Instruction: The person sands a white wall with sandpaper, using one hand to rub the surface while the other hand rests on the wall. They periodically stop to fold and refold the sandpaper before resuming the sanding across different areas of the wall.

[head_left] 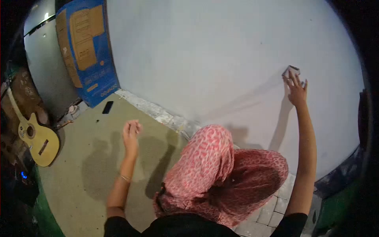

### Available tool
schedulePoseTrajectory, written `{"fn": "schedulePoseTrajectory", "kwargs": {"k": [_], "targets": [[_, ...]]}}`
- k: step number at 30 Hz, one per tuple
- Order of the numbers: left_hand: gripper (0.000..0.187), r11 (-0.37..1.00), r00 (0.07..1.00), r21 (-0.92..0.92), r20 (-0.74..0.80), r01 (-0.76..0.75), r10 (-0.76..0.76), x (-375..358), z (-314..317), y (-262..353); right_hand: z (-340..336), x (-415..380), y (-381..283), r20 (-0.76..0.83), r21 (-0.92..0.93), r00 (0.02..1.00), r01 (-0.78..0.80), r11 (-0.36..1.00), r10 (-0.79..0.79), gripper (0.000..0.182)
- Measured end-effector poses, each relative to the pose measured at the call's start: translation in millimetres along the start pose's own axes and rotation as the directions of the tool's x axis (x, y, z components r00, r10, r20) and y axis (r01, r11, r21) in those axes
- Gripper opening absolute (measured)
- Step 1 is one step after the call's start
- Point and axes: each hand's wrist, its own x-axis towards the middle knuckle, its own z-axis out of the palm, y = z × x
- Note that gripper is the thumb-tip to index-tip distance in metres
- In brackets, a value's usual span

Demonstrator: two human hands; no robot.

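My right hand (297, 90) is raised against the pale wall (189, 55), arm stretched out to the right. Its fingers press a small folded piece of sandpaper (292, 71) to the wall; the piece is pale with a dark edge, and the fingers partly cover it. My left hand (132, 131) hangs in the air over the floor, left of my knees. Its fingers are curled in, and nothing shows in them.
My bent knees in pink patterned trousers (209, 158) are close to the wall. A black phone (107, 107) lies on the greenish floor mat (87, 150). Blue cardboard (94, 79) leans in the corner, with a guitar (38, 140) at far left. Grey paving (266, 213) shows below right.
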Motion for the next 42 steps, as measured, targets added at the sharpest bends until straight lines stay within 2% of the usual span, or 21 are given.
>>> {"fn": "schedulePoseTrajectory", "kwargs": {"k": [3,5,7,9,12,15,17,19,21,23,24,25,28,29,30,32,35,37,38,40,42], "targets": [[0.025,0.993,0.984,0.117,0.171,0.022,-0.042,54,31,-36,9,15,-9,-0.031,-0.040,0.999,0.021,0.999,-0.022,0.082],[0.016,0.962,0.959,0.273,0.276,-0.015,-0.063,84,60,-73,42,30,-13,-0.154,-0.073,0.987,0.037,0.997,-0.048,0.086],[0.017,0.985,0.951,0.133,0.301,-0.112,0.068,105,94,-114,43,14,-11,-0.317,0.087,0.948,0.071,0.994,-0.040,0.080],[0.016,0.973,0.928,0.141,0.353,-0.183,0.123,115,142,-141,53,7,-33,-0.291,0.081,0.957,0.045,0.996,-0.019,0.070],[0.015,0.984,0.911,0.141,0.411,-0.105,0.038,123,225,-160,71,22,-52,-0.302,0.105,0.953,0.005,0.994,0.027,0.061],[0.016,0.969,0.810,0.107,0.574,-0.221,0.121,98,283,-122,65,22,-51,-0.320,0.100,0.943,-0.060,0.993,0.089,0.057],[0.017,0.865,0.521,0.077,0.823,-0.496,0.226,84,318,-107,75,29,-60,-0.422,0.181,0.892,-0.095,0.979,0.164,0.057],[0.018,0.793,0.311,0.063,0.937,-0.606,0.163,65,349,-92,93,43,-82,-0.417,0.235,0.887,-0.104,0.966,0.197,0.060],[0.022,0.791,0.135,0.006,0.986,-0.612,0.097,47,371,-101,100,57,-103,-0.573,0.512,0.738,-0.017,0.859,0.357,0.061],[0.025,0.629,-0.157,-0.380,0.911,-0.678,0.381,33,388,-137,90,73,-121,-0.617,0.518,0.701,0.019,0.855,0.358,0.060],[0.020,0.656,-0.246,-0.382,0.924,-0.651,0.294,23,395,-153,80,83,-130,-0.618,0.526,0.706,0.045,0.849,0.346,0.058],[0.014,0.592,-0.303,-0.581,0.807,-0.559,0.507,13,398,-166,71,93,-142,-0.614,0.544,0.714,0.074,0.836,0.336,0.056],[0.011,0.576,-0.531,-0.635,0.764,-0.515,0.367,2,386,-167,45,113,-159,-0.595,0.498,0.761,0.096,0.862,0.259,0.054],[0.012,0.661,-0.509,-0.604,0.778,-0.445,0.368,4,382,-171,49,126,-161,-0.677,0.510,0.699,0.221,0.832,0.229,0.053],[0.012,0.726,-0.489,-0.576,0.789,-0.375,0.373,11,381,-174,46,136,-159,-0.665,0.481,0.718,0.202,0.853,0.205,0.053],[0.013,0.705,-0.571,-0.565,0.774,-0.428,0.274,36,382,-147,47,164,-146,-0.757,0.408,0.631,0.260,0.875,0.166,0.052],[0.017,0.783,-0.460,-0.524,0.816,-0.334,0.350,45,361,-82,15,165,-103,-0.861,0.272,0.507,0.375,0.886,0.050,0.053],[0.016,0.900,-0.191,-0.428,0.893,-0.083,0.407,45,371,-60,9,172,-69,-0.803,0.187,0.596,0.217,0.958,0.021,0.052],[0.016,0.891,-0.230,-0.448,0.877,-0.079,0.421,48,379,-61,1,177,-55,-0.799,0.180,0.601,0.175,0.968,0.040,0.052],[0.017,0.682,-0.002,-0.633,0.733,-0.366,0.680,57,399,-99,-16,188,-24,-0.687,0.150,0.727,0.147,0.978,-0.004,0.052],[0.018,0.835,0.182,-0.492,0.823,-0.247,0.538,54,402,-152,-19,195,-1,-0.586,0.214,0.810,0.126,0.969,0.024,0.050]]}}
